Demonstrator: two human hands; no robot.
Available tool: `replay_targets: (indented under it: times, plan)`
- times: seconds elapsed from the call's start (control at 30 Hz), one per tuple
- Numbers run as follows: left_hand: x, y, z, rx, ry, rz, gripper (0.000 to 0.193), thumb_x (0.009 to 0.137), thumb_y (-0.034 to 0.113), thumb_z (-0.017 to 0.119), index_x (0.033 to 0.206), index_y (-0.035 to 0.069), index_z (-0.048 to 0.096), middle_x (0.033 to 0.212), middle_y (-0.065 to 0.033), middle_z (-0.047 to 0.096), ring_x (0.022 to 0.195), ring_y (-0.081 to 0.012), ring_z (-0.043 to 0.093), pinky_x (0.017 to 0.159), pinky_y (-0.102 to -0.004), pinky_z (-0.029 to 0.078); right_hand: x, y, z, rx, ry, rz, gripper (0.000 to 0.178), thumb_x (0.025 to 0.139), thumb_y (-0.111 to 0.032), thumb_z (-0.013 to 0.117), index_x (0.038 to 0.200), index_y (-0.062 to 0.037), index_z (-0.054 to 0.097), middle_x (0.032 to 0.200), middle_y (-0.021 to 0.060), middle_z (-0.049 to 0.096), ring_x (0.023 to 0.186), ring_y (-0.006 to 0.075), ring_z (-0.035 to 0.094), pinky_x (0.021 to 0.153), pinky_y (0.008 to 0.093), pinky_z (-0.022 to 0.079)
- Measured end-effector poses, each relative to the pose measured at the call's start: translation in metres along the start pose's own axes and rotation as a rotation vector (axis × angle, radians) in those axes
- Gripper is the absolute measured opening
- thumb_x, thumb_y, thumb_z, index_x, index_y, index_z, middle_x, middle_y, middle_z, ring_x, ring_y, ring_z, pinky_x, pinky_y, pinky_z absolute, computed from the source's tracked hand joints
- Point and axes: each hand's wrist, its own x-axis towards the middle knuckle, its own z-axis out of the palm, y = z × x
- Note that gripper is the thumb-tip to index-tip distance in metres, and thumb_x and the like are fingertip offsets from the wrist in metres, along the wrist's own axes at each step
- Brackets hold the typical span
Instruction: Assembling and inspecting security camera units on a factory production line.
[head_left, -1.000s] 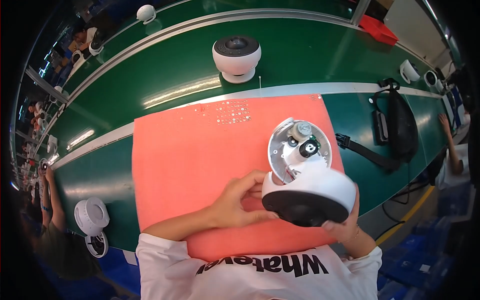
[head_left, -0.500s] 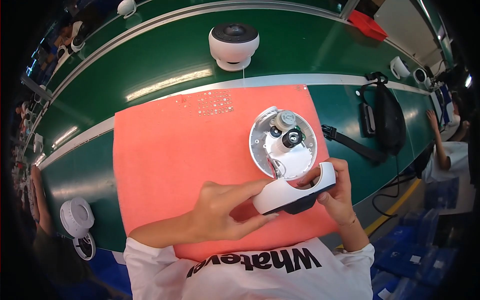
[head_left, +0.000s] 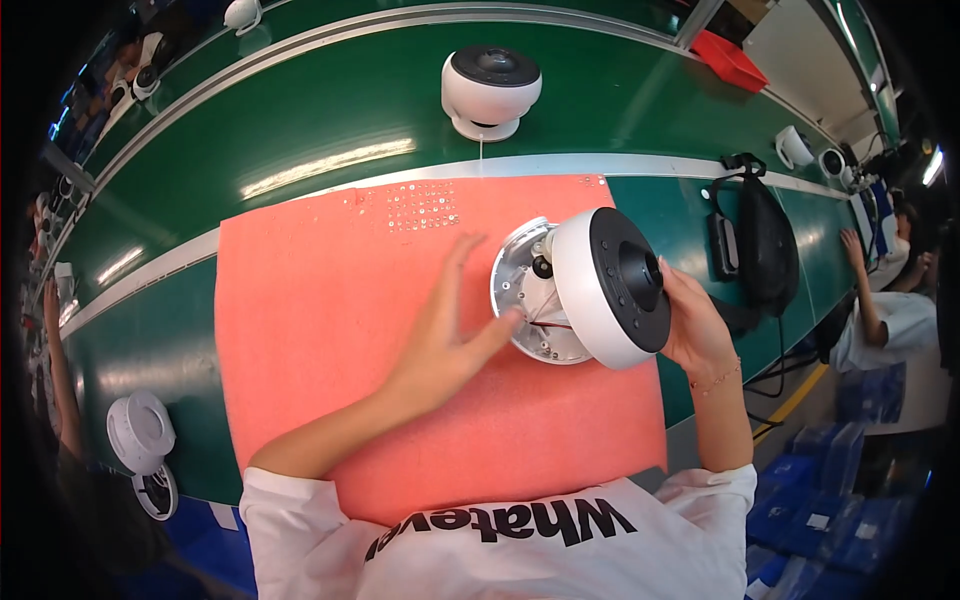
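White, rounded plastic cover held tilted over open, grey-white, bowl-shaped base; round black face pointed rightward and up.
Long axis far-to-near; right side gripped by curled right hand; left hand spread, empty.

A black bag lies on the green desk at right; a red tray sits farther back; a yellow floor stripe runs below.
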Motion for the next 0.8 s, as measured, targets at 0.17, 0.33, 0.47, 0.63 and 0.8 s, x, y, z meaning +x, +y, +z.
replay_targets:
  times: [0.17, 0.33, 0.47, 0.63, 0.8]
  plan:
    - [-0.002, -0.013, 0.021, -0.111, -0.145, 0.009, 0.077, 0.083, 0.017, 0.062, 0.140, 0.006, 0.010, 0.140, -0.0221, 0.024, 0.134, -0.0319, 0.024, 0.109, -0.0414, 0.023, 0.001, -0.003, 0.000, -0.002, 0.031, 0.021, 0.034, 0.099, -0.024, 0.036, 0.115, 0.0026, 0.049, 0.107, 0.0112, 0.061, 0.092, 0.0163, 0.064, 0.076, 0.0291, 0.057]
    - [-0.005, -0.008, 0.011, -0.335, -0.131, -0.118, 0.072, 0.079, 0.003, 0.058, 0.137, 0.004, 0.015, 0.139, -0.0218, 0.025, 0.134, -0.0308, 0.024, 0.109, -0.0405, 0.021, -0.006, -0.002, 0.012, -0.155, -0.014, -0.133, 0.045, 0.095, -0.025, 0.048, 0.129, 0.0016, 0.038, 0.118, 0.0104, 0.055, 0.106, 0.0170, 0.057, 0.087, 0.0313, 0.049]
    - [-0.035, 0.004, -0.006, -0.310, -0.191, -0.077, 0.055, 0.082, -0.002, 0.053, 0.129, 0.003, 0.024, 0.144, -0.0279, 0.016, 0.136, -0.0350, 0.020, 0.102, -0.0356, 0.036, -0.026, 0.000, 0.003, -0.438, -0.163, -0.286, 0.062, 0.078, -0.033, 0.071, 0.122, 0.0006, 0.043, 0.112, 0.0098, 0.055, 0.105, 0.0181, 0.053, 0.086, 0.0307, 0.044]
    - [-0.056, 0.012, -0.017, 0.613, -0.229, 0.418, 0.053, 0.078, 0.017, 0.066, 0.128, 0.009, 0.050, 0.139, -0.0341, 0.023, 0.127, -0.0478, 0.032, 0.069, -0.0346, 0.054, -0.035, -0.005, 0.018, -0.703, -0.553, -0.568, 0.036, 0.082, -0.013, 0.065, 0.111, 0.0021, 0.050, 0.096, 0.0171, 0.060, 0.092, 0.0245, 0.057, 0.078, 0.0345, 0.046]
    - [-0.052, 0.018, -0.015, 0.640, -0.261, 0.345, 0.044, 0.071, 0.016, 0.064, 0.113, 0.004, 0.061, 0.141, -0.0327, 0.023, 0.128, -0.0493, 0.030, 0.044, -0.0328, 0.049, -0.049, 0.004, 0.047, -0.715, -0.180, -0.396, 0.048, 0.082, -0.012, 0.064, 0.121, 0.0025, 0.040, 0.110, 0.0160, 0.055, 0.099, 0.0203, 0.055, 0.085, 0.0315, 0.044]
